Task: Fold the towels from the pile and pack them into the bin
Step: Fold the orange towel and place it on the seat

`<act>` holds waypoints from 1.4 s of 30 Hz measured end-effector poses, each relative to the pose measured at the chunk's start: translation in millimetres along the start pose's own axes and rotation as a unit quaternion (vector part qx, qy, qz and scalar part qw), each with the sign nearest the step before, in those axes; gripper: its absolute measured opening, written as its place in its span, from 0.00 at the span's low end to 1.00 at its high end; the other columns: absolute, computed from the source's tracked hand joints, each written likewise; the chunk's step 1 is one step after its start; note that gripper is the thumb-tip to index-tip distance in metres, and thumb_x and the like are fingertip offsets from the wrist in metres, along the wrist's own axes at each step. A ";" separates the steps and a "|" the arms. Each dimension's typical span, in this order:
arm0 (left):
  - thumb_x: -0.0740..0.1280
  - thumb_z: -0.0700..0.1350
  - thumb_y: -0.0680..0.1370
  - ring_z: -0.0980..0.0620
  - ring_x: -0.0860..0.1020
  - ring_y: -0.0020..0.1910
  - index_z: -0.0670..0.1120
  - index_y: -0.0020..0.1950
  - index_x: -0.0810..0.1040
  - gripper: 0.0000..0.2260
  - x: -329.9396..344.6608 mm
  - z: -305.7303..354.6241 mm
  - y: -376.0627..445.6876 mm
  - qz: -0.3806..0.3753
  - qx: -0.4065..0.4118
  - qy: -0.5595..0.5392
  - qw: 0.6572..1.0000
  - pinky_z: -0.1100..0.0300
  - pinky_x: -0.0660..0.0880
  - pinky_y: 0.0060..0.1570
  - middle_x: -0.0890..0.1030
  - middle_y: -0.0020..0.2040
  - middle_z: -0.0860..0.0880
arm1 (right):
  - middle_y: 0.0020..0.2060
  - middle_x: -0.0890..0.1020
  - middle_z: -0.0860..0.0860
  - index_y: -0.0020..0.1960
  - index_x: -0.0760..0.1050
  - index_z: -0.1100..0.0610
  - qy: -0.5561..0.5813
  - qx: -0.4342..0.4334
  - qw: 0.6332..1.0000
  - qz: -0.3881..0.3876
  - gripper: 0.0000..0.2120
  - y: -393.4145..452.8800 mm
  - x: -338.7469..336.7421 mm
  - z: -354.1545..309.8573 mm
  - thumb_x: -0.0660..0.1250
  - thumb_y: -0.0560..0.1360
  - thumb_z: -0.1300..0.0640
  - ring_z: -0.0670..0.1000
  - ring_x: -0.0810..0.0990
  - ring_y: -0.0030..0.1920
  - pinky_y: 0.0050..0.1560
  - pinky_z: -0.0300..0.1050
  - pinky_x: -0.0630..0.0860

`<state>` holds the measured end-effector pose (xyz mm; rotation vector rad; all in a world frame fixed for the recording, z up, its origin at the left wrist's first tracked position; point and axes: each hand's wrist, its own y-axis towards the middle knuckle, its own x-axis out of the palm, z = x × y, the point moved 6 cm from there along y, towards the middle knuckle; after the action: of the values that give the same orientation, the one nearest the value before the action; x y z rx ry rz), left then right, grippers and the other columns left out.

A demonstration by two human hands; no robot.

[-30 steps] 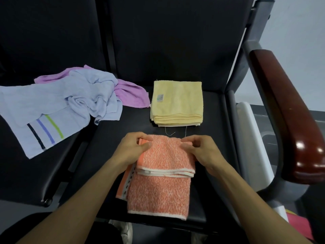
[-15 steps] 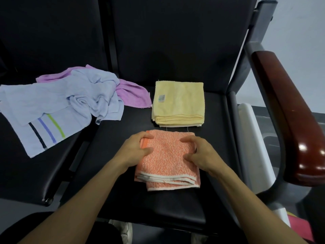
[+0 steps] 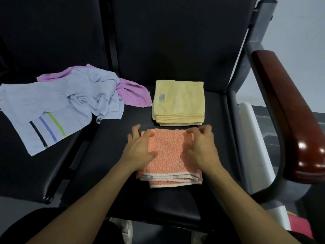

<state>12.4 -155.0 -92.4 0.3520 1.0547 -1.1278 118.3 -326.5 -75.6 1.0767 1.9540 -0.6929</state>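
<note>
- Head view: we see the orange towel (image 3: 171, 155) now lying as a compact folded square on the black chair seat (image 3: 109, 173); a second ago its lower half still hung down toward us, and half a second ago the last fold was just closed.
- Our left hand (image 3: 140, 150) rests on the towel's 9 o'clock side; its grip is spread, fingers straight and fanned, pinching nothing.
- Our right hand (image 3: 202, 148) lies on the 3 o'clock side; its fingers are bent with the tips on the far edge, pressing rather than holding, where before they pinched the cloth.
- Both hands have slid toward 12 o'clock since the fold closed, so we read this as smoothing, not folding.
- The layered white hems at 6 o'clock sit slightly uneven, one layer poking out below the rest.
- The folded yellow towel (image 3: 178, 103) lies just beside the orange one at 12 o'clock, apart from it.
- At 10 o'clock the light blue striped towel (image 3: 58, 110) lies crumpled over the purple towel (image 3: 133, 94), both unfolded.
- We judge two towels folded and two left; a white edge (image 3: 253, 138) at 3 o'clock beside the chair may be the bin, but we cannot tell.
</note>
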 end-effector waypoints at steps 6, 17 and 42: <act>0.56 0.42 0.84 0.45 0.46 0.82 0.44 0.81 0.57 0.25 31.7 32.6 -3.3 0.069 0.115 0.073 0.988 0.51 0.46 0.80 0.51 0.83 0.45 | 0.81 0.52 0.55 0.79 0.57 0.55 -0.106 -0.161 0.980 -0.057 0.27 -17.2 46.3 -34.2 0.56 0.81 0.58 0.56 0.46 0.81 0.78 0.60 0.50; 0.44 0.60 0.85 0.52 0.28 0.77 0.44 0.79 0.29 0.34 65.3 -6.3 4.1 -0.057 0.047 0.153 0.985 0.44 0.31 0.76 0.28 0.79 0.48 | 0.78 0.30 0.48 0.80 0.31 0.54 -0.233 -0.079 0.961 -0.124 0.41 -10.5 71.1 16.3 0.32 0.77 0.28 0.48 0.28 0.77 0.73 0.65 0.31; 0.72 0.51 0.78 0.44 0.75 0.55 0.49 0.55 0.67 0.15 17.2 -3.3 17.3 0.047 0.001 -0.032 0.998 0.48 0.74 0.53 0.75 0.54 0.47 | 0.49 0.72 0.49 0.55 0.68 0.50 -0.008 -0.046 0.999 -0.019 0.19 5.2 11.6 -0.6 0.76 0.73 0.52 0.51 0.74 0.47 0.46 0.49 0.74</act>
<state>26.2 -154.8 -112.8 0.3610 0.9713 -1.0493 118.7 -318.4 -85.5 0.9782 1.9768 -0.6233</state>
